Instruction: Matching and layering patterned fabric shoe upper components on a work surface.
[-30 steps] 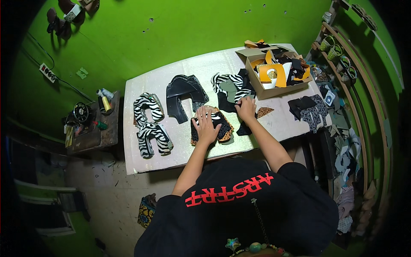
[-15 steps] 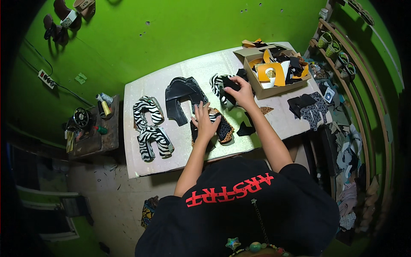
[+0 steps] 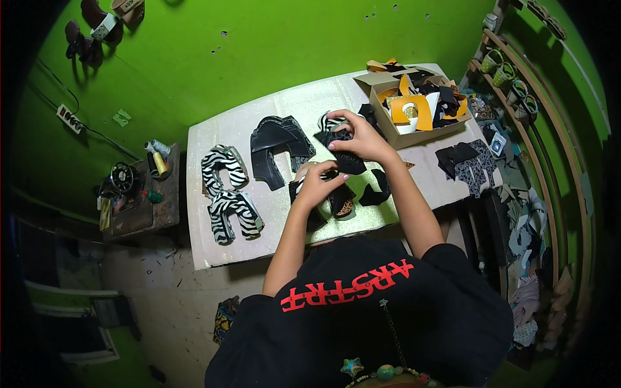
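A black patterned cut piece (image 3: 336, 138) is pinched between the thumb and fingers of my right hand (image 3: 362, 139), above a zebra-print stack (image 3: 326, 121). Just below, my left hand (image 3: 318, 185) has its fingers curled at the edge of dark pieces; whether it grips one is hard to see. Under and beside it lie black and leopard-print pieces (image 3: 343, 205). To their right is a curved black piece (image 3: 376, 189). Left of my hands sits a stack of black arched pieces (image 3: 275, 145). Further left are two zebra-print U-shaped stacks, an upper one (image 3: 223, 169) and a lower one (image 3: 234, 216).
An open cardboard box (image 3: 414, 137) full of black, white and orange scraps stands at the table's far right. Dark patterned pieces (image 3: 469, 165) lie near the right edge of the white table (image 3: 278, 242). A small side table (image 3: 152, 216) with thread spools stands left; wooden racks (image 3: 543, 149) rise right.
My left hand has gone from flat fingers to curled ones and shifted slightly right and nearer. My right hand has turned a little, and the black patterned piece in it shows more.
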`<action>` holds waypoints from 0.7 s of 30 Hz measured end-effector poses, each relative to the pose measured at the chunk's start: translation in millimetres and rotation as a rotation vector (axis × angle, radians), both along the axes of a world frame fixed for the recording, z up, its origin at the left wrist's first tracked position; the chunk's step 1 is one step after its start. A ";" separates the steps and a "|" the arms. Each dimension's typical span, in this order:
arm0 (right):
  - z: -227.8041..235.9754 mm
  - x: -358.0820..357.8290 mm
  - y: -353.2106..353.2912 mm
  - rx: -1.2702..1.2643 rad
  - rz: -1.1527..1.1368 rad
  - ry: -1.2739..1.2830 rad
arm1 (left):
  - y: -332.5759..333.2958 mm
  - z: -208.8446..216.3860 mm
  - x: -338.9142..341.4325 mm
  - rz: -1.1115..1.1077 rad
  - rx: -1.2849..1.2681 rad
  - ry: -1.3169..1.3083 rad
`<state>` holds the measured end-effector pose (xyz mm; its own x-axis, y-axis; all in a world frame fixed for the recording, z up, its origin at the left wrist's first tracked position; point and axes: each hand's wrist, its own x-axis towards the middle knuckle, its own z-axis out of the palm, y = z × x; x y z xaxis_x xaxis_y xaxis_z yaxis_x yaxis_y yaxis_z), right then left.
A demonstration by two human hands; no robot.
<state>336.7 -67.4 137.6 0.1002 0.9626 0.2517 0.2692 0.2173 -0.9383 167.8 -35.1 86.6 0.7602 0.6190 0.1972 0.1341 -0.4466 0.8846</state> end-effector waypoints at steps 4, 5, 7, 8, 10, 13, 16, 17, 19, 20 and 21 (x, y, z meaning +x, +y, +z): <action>-15.7 0.8 9.6 -0.037 0.031 0.144 | 4.9 -13.3 2.2 0.024 -0.375 -0.122; -22.0 5.5 9.0 -0.092 -0.023 0.372 | 4.3 -12.5 4.7 0.094 -0.483 -0.171; -24.3 -0.5 7.3 -0.179 -0.158 0.591 | 6.4 -14.6 5.6 0.150 -0.515 -0.250; -24.9 -2.8 1.9 -0.217 -0.232 0.555 | 7.7 -16.5 6.1 0.206 -0.544 -0.327; -24.3 -5.9 -4.3 -0.332 -0.281 0.276 | 10.0 -24.3 4.8 0.242 -0.503 -0.350; -35.2 3.6 -3.8 -0.591 0.008 0.175 | 11.1 -26.1 3.8 0.271 -0.561 -0.337; -41.9 -14.0 -6.4 -0.392 -0.027 0.141 | 9.7 -43.1 -0.1 0.255 -0.366 -0.208; -47.0 -16.7 -2.7 -0.313 -0.051 0.132 | 9.7 -52.0 -1.2 0.309 -0.306 -0.159; -58.6 -13.8 2.7 -0.175 -0.137 0.074 | 4.7 -47.5 1.1 0.330 -0.349 -0.203; -63.4 -10.0 2.8 -0.156 -0.168 0.087 | 2.8 -45.3 2.5 0.351 -0.391 -0.250; -57.7 -11.6 0.0 -0.158 -0.130 0.240 | 3.5 -41.9 1.2 0.361 -0.414 -0.263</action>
<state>325.1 -67.5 79.9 0.2631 0.9632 0.0541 0.0523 0.0417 -0.9978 169.1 -31.6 44.8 0.4462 0.8941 0.0383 -0.0339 -0.0259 0.9991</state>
